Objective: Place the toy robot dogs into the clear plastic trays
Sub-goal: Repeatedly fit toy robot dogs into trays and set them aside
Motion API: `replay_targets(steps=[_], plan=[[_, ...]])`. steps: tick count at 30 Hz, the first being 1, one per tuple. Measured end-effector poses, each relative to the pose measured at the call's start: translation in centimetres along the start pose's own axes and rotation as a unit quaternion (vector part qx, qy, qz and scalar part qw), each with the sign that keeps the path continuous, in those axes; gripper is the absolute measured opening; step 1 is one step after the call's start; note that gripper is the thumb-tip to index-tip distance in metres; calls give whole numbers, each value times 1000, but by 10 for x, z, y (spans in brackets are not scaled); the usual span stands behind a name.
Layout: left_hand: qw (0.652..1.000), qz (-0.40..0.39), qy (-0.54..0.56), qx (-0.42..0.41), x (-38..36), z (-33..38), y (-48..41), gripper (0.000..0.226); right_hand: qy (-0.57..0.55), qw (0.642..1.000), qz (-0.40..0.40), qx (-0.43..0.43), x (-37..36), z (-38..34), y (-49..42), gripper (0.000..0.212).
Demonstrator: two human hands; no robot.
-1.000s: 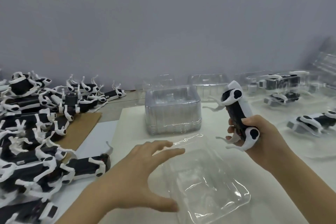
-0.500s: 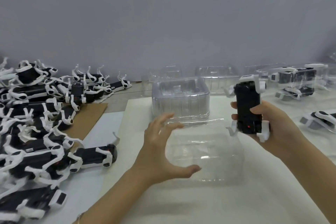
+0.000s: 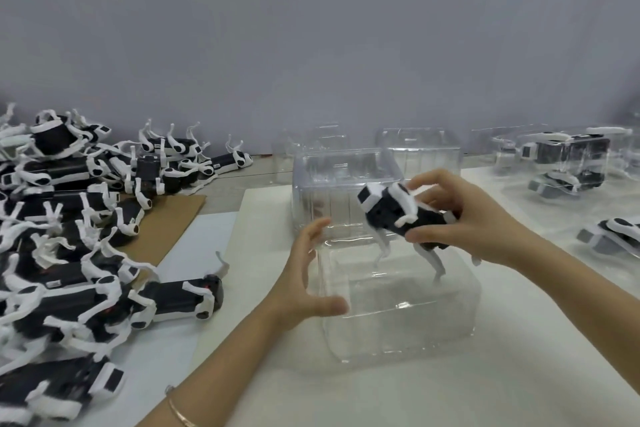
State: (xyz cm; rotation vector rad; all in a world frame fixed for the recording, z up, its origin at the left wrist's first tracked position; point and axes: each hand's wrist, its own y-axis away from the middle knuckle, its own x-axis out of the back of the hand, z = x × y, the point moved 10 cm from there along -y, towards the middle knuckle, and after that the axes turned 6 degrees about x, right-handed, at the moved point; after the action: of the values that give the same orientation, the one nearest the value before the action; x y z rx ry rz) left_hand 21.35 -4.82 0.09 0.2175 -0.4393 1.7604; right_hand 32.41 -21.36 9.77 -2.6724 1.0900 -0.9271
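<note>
Nearest to me, a thin bracelet circled the person's left wrist above the white sheet covering the table. The left hand was spread wide and grasped nothing: its thumb lay against the near left corner of the clear plastic tray, and its fingers were raised loosely beside the tray's left side. The tray sat on the sheet between the two forearms.

Just above its far right part hung the toy robot dog — black body, white legs pointing down. The right hand clasped its rear half, thumb under and fingers curled over the back. Whether the feet touched the plastic I could not tell.

To the left, a heap of black-and-white toy dogs ran from the near edge towards the back, partly lying on a brown cardboard sheet. Behind the tray stood a stack of empty trays. Far right, several trays already holding dogs sat in a row — rather blurred. A plain grey wall closed the scene.
</note>
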Motion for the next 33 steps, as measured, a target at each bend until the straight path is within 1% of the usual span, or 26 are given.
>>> replay_targets(steps=[2, 4, 6, 10, 13, 14, 15, 17, 18, 21, 22, 23, 24, 25, 26, 27, 28, 29, 30, 31, 32, 33], plan=[[999, -5, -36, -18, -4, 2, 1, 123, 89, 994, -65, 11, -17, 0, -7, 47], [998, -6, -57, -32, -3, 2, -1, 118, 148, 982, -119, 19, -35, 4, -10, 45], [998, 8, -45, -34, 4, -1, -5, 111, 186, 970, -152, 32, -47, 9, -13, 43], [999, 16, -32, -20, 16, -10, -12, 110, 238, 953, -178, 55, -60, 18, -24, 42], [1000, 5, -21, -13, 14, -14, -15, 107, 258, 943, -203, 56, -72, 26, -30, 41], [1000, -1, -21, -15, 13, -15, -16, 107, 280, 935, -205, 72, -76, 26, -31, 42], [1000, -6, -24, -18, 13, -16, -16, 106, 314, 921, -202, 107, -79, 24, -31, 43], [999, -9, -32, -23, 11, -15, -16, 105, 393, 881, -186, 186, -86, 17, -30, 45], [999, -9, -39, -29, 11, -14, -16, 103, 423, 866, -177, 202, -87, 15, -29, 47], [996, -10, -74, -45, 8, -6, -15, 88, 472, 845, -177, 179, -84, 20, -32, 49], [996, -8, -79, -42, 8, -5, -14, 84, 476, 844, -184, 163, -81, 22, -32, 49], [996, -6, -82, -41, 10, -3, -12, 82, 460, 857, -181, 144, -76, 22, -31, 48], [996, -2, -81, -44, 11, 0, -10, 84, 420, 886, -153, 121, -66, 20, -30, 48], [996, 5, -74, -44, 13, 1, -7, 89, 354, 927, -87, 92, -50, 18, -29, 48], [998, 17, -53, -30, 15, 1, -5, 92, 274, 960, 5, 56, -28, 20, -24, 47], [999, 45, -20, 3, 20, -1, -4, 93, 196, 976, 90, 3, -8, 32, -15, 50], [995, 85, 25, 46, 24, -6, -2, 91, 130, 980, 131, -71, 2, 50, -4, 59], [986, 116, 69, 93, 25, -13, -1, 90, 77, 979, 113, -154, -1, 72, 6, 75], [975, 120, 115, 147, 19, -20, -1, 91, 25, 973, 56, -222, -15, 88, 17, 89], [963, 111, 157, 187, 10, -25, -1, 94, -32, 965, -2, -261, -33, 97, 26, 99], [953, 108, 187, 213, 2, -28, -2, 92, -88, 958, -33, -271, -46, 96, 31, 103], [948, 115, 200, 220, -3, -27, -3, 85, -137, 956, -30, -259, -51, 93, 31, 104]])
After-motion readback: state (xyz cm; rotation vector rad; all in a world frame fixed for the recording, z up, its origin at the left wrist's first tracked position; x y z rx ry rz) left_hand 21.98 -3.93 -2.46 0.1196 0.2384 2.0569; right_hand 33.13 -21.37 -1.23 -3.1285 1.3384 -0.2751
